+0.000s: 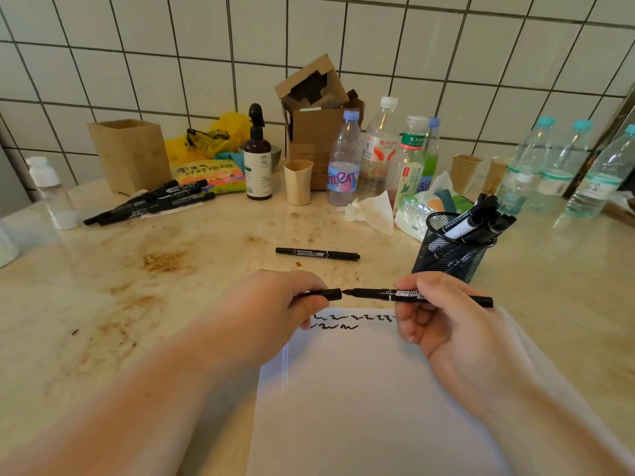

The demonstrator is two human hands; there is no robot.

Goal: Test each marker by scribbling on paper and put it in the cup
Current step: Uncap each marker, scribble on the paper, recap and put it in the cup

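Paper [378,389] below, left fingers [309,304] pinching cap [331,294], right fingers [429,286] gripping marker [378,293], mesh cup [446,255] holding markers [481,221]

Black marker [381,293] uncapped, horizontal above scribbled paper [360,389].

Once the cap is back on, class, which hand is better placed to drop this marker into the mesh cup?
Probably the right hand. It already grips the marker, and the mesh cup stands just beyond it on the right. The left hand holds only the cap, farther from the cup.

"Wahaha" on clear bottle [380,149]; "东方" on green-labelled bottle [410,163]
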